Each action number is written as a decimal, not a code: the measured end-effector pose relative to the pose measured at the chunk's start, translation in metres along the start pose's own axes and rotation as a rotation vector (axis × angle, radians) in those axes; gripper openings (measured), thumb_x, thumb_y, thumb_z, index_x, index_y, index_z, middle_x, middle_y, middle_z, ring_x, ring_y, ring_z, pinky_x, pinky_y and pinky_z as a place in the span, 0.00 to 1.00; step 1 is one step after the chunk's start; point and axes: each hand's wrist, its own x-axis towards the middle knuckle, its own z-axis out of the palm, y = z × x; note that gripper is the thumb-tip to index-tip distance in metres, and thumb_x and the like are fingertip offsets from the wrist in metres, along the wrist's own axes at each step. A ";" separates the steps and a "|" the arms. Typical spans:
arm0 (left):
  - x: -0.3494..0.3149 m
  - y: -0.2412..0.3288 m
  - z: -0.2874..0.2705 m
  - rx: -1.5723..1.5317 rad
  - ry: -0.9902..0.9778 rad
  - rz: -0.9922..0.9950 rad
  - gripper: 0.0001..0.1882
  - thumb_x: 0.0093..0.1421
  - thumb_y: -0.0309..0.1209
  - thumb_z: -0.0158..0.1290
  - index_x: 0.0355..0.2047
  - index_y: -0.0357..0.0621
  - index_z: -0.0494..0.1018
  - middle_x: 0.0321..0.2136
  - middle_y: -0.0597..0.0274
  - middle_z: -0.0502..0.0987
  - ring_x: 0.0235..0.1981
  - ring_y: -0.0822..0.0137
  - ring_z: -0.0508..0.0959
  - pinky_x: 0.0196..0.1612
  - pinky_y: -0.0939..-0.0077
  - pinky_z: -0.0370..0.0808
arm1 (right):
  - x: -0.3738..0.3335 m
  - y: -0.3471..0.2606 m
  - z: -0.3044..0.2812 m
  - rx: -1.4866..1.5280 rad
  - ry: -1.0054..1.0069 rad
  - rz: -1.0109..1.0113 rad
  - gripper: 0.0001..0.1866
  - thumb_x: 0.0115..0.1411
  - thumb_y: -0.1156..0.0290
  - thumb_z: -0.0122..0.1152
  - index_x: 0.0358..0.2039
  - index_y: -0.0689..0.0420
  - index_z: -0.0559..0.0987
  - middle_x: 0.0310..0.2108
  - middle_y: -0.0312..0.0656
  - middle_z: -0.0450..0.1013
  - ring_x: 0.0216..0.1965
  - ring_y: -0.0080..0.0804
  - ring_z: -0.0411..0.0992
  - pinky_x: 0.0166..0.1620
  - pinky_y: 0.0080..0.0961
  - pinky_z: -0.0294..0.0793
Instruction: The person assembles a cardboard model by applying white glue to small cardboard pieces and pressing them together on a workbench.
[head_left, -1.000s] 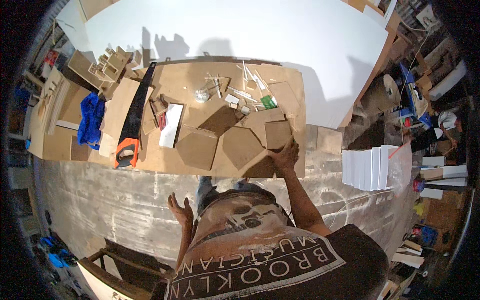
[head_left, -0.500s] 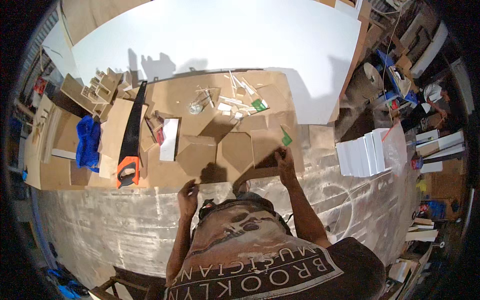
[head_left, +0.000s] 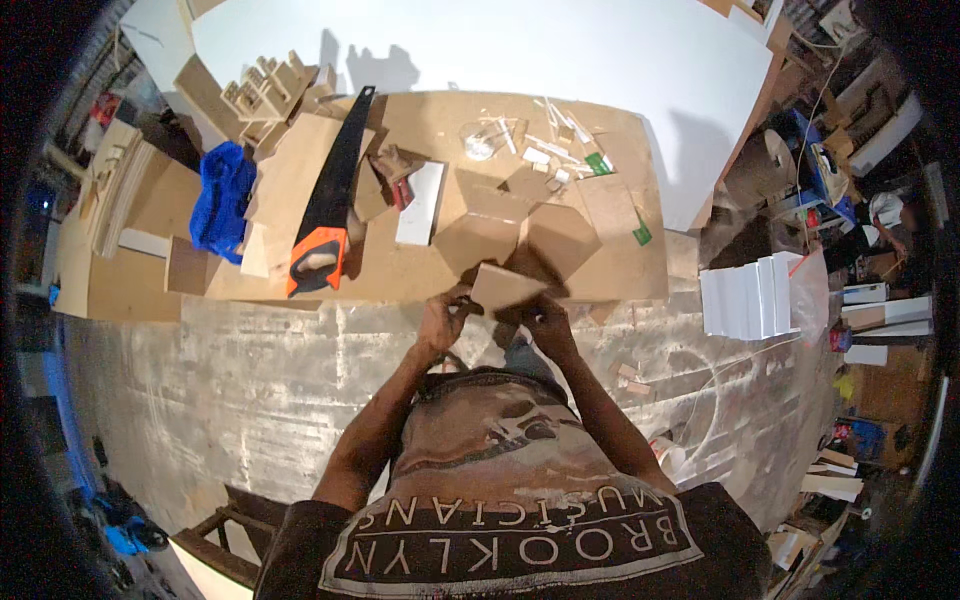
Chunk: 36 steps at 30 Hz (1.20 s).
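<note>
Brown tabletop (head_left: 395, 280) is right there, so I'd keep the work just over its near edge and off the angular cut panels (head_left: 572, 238) lying beyond, at least 2 of them. The small fibreboard panel (head_left: 503, 287) is up in 2 hands, looks tilted; imo best steadied by opposite ends, light even pressure so the corners don't crumble. It sits between the hands: left hand (head_left: 445, 314) has fingers pinched closed on its left end, right hand (head_left: 546, 324) curled closed at its right corner. Can't tell how far the fingertips wrap underneath, too dark.
</note>
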 end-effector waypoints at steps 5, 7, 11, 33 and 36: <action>0.004 -0.063 -0.023 0.117 0.072 -0.030 0.12 0.55 0.18 0.52 0.39 0.35 0.79 0.34 0.46 0.82 0.36 0.53 0.83 0.40 0.68 0.79 | 0.045 0.070 0.033 -0.406 0.016 -0.263 0.11 0.58 0.71 0.61 0.35 0.67 0.77 0.26 0.52 0.76 0.29 0.37 0.76 0.35 0.35 0.74; 0.006 -0.085 -0.034 0.197 0.255 -0.033 0.12 0.53 0.20 0.53 0.38 0.36 0.80 0.34 0.44 0.82 0.35 0.47 0.81 0.42 0.64 0.78 | 0.052 0.065 0.038 -0.448 0.017 -0.158 0.10 0.57 0.70 0.61 0.35 0.66 0.77 0.25 0.51 0.76 0.28 0.37 0.76 0.35 0.35 0.74; -0.003 -0.091 -0.050 0.452 0.223 0.026 0.12 0.53 0.23 0.54 0.38 0.37 0.80 0.35 0.45 0.81 0.37 0.46 0.79 0.42 0.56 0.76 | 0.051 0.055 0.036 -0.416 0.204 -0.396 0.12 0.59 0.66 0.63 0.36 0.62 0.79 0.25 0.49 0.76 0.26 0.36 0.75 0.34 0.36 0.74; 0.020 -0.063 0.009 0.440 0.121 0.145 0.17 0.59 0.30 0.49 0.47 0.42 0.78 0.35 0.52 0.80 0.38 0.48 0.75 0.44 0.56 0.68 | 0.052 0.065 0.069 -0.258 0.465 -0.314 0.11 0.57 0.70 0.61 0.39 0.61 0.80 0.26 0.53 0.77 0.28 0.52 0.77 0.33 0.43 0.75; 0.011 -0.047 0.002 0.438 0.224 0.116 0.17 0.59 0.29 0.48 0.47 0.41 0.78 0.35 0.51 0.80 0.37 0.47 0.75 0.44 0.56 0.67 | 0.052 0.051 0.081 -0.507 0.508 -0.299 0.09 0.57 0.67 0.61 0.32 0.60 0.79 0.25 0.54 0.77 0.28 0.56 0.77 0.32 0.47 0.74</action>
